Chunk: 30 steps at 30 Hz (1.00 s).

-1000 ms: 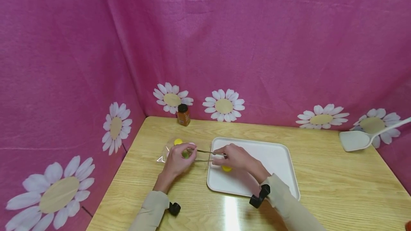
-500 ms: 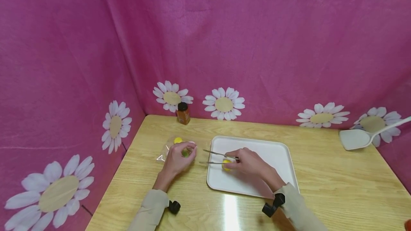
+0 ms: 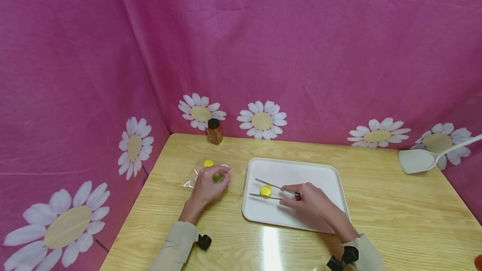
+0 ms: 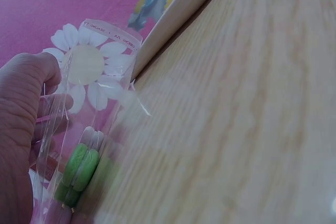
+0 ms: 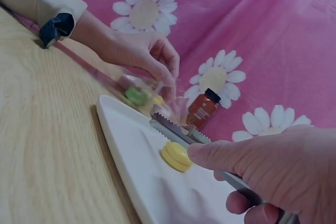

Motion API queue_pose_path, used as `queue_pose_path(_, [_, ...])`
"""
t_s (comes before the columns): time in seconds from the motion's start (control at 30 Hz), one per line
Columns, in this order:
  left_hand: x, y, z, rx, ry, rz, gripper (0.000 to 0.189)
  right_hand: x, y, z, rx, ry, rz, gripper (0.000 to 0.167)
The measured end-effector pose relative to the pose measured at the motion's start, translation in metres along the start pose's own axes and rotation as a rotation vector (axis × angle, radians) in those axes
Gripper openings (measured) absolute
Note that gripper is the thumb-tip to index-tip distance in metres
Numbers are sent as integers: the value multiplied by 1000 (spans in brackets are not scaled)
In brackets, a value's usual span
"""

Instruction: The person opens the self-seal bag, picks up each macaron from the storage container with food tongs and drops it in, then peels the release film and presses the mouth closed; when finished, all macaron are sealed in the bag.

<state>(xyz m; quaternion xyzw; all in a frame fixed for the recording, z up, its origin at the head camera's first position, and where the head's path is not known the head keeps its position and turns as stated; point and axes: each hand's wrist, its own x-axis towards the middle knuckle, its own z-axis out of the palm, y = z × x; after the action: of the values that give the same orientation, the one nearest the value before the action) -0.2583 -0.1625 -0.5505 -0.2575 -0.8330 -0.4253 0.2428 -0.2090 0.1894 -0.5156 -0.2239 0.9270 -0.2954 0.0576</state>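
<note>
My left hand (image 3: 211, 184) pinches the edge of a clear plastic bag (image 4: 113, 32) lying on the table left of the tray. Inside the bag are green macarons (image 4: 81, 167), a yellow macaron (image 3: 208, 163) and some pale pink ones, partly hidden by the hand. A white tray (image 3: 316, 175) bears one yellow macaron (image 3: 265, 191) near its left side. Above that tray my right hand (image 3: 308, 199) grips metal tongs (image 3: 276, 186) with serrated tips. The tongs' arms are spread, and in the head view the yellow macaron shows between them.
A spice jar (image 3: 214, 132) with a black lid stands at the back left. At the far right lies a white spatula (image 3: 417, 161). Pink cloth with daisies (image 3: 262, 120) rises behind the wooden table (image 3: 388, 204). A red object (image 3: 478, 262) shows at the right edge.
The right hand and tongs have moved right, from beside the bag to over the tray, uncovering the yellow macaron there. The left hand keeps its place at the bag.
</note>
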Motion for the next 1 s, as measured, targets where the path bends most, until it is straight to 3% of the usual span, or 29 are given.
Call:
queue_pose_path(0.37, [0, -1, 0, -1, 0, -1, 11, -26, 13, -8, -6, 28, 102, 50])
queue_pose_path(1.0, [-1, -1, 1, 1, 0, -4, 8, -34, 19, -8, -3, 36, 96, 52])
